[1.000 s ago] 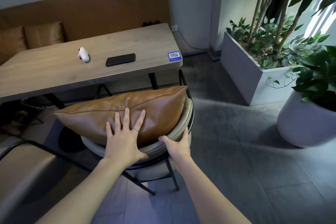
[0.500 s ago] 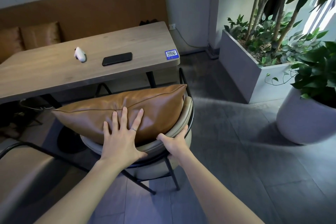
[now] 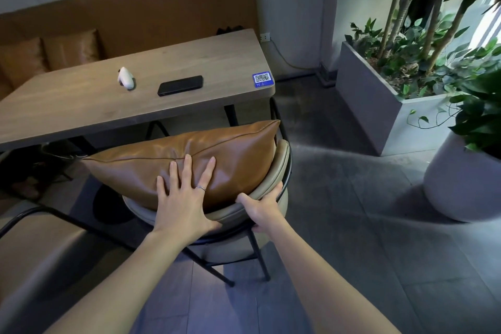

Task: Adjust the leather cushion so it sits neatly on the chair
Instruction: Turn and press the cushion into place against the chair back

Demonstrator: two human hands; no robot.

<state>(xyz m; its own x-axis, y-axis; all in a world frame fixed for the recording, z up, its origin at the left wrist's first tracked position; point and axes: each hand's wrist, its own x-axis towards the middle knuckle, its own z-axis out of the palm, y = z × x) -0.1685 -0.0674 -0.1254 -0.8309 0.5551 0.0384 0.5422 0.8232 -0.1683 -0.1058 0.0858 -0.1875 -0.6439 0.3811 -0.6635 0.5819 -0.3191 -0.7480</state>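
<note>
A brown leather cushion (image 3: 230,154) lies across the round grey chair (image 3: 280,168) in front of the table. Its left end sticks out past the seat. My left hand (image 3: 184,198) presses flat on the cushion's near side with fingers spread, a ring on one finger. My right hand (image 3: 264,207) grips the chair's curved padded backrest at its near right, thumb on the inside. The chair's seat is hidden under the cushion.
A wooden table (image 3: 81,106) stands just beyond the chair, with a black phone (image 3: 180,85), a small white device (image 3: 125,77) and a QR sticker (image 3: 262,79). A brown bench (image 3: 135,16) lines the wall. Planters (image 3: 374,106) and a white pot (image 3: 461,184) stand right. Another chair (image 3: 40,252) is near left.
Both hands keep their hold on the cushion and the backrest. The view has drifted slightly; the cushion sits about where it was.
</note>
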